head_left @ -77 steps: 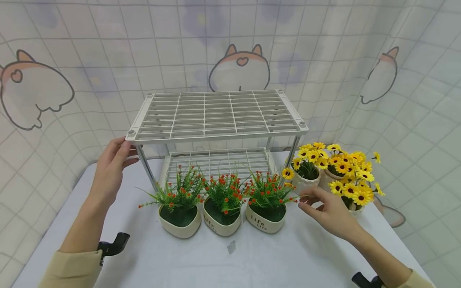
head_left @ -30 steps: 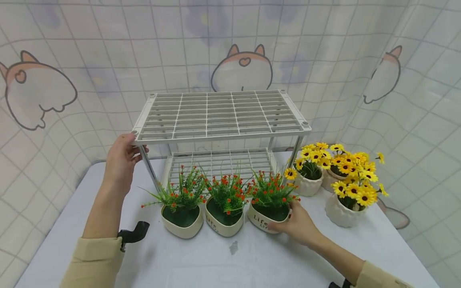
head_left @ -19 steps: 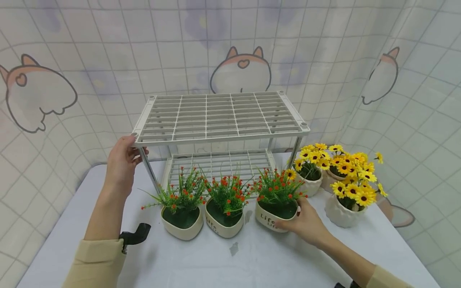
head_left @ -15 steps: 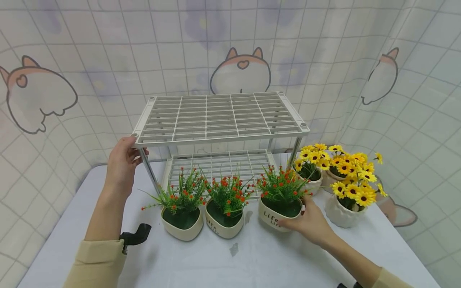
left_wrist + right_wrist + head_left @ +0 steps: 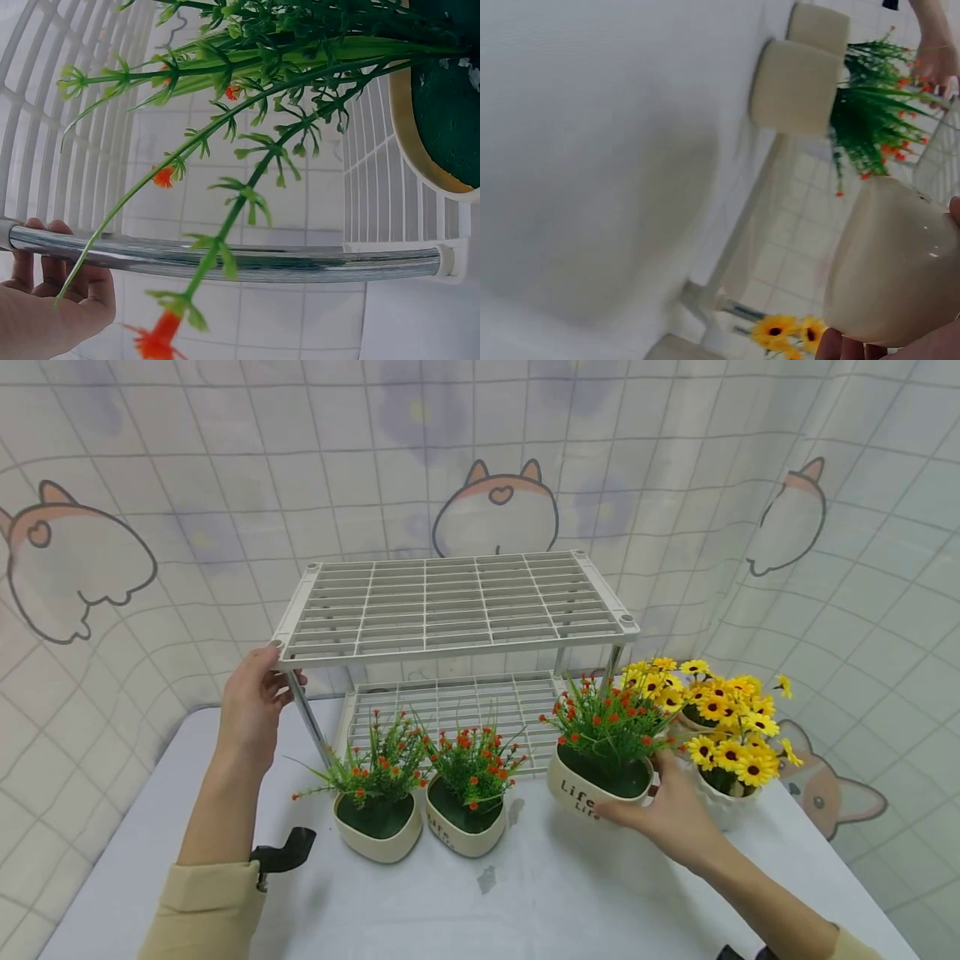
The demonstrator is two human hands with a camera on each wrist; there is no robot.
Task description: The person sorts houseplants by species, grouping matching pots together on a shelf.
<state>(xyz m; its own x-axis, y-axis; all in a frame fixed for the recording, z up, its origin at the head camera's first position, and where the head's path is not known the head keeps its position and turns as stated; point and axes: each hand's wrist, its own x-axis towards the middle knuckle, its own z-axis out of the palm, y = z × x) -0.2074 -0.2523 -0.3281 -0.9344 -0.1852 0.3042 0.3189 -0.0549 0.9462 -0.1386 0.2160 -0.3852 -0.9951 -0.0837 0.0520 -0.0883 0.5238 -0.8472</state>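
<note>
My right hand (image 5: 671,818) holds a cream flowerpot (image 5: 596,797) lettered "Life", its thumb on the front and fingers round the right side. Grass with small red flowers fills this pot. In the right wrist view the pot (image 5: 892,262) is raised off the tablecloth, its shadow lying apart from it. With curled fingers, my left hand (image 5: 251,710) grips the front left corner of a white two-tier rack (image 5: 457,653), at the top of its metal post (image 5: 225,259). Two matching flowerpots (image 5: 378,835) (image 5: 467,835) stand side by side before the rack.
Yellow daisies (image 5: 742,760) in several white pots stand right of the rack, partly behind the right hand. The rack's lower shelf (image 5: 450,693) lies behind the red-flowered plants. A tiled-pattern curtain (image 5: 360,460) hangs behind and beside the table.
My right hand came over from beside the yellow flowers, took hold of the rightmost red-flowered pot, and lifted it up and to the right. My left hand closed on the rack corner.
</note>
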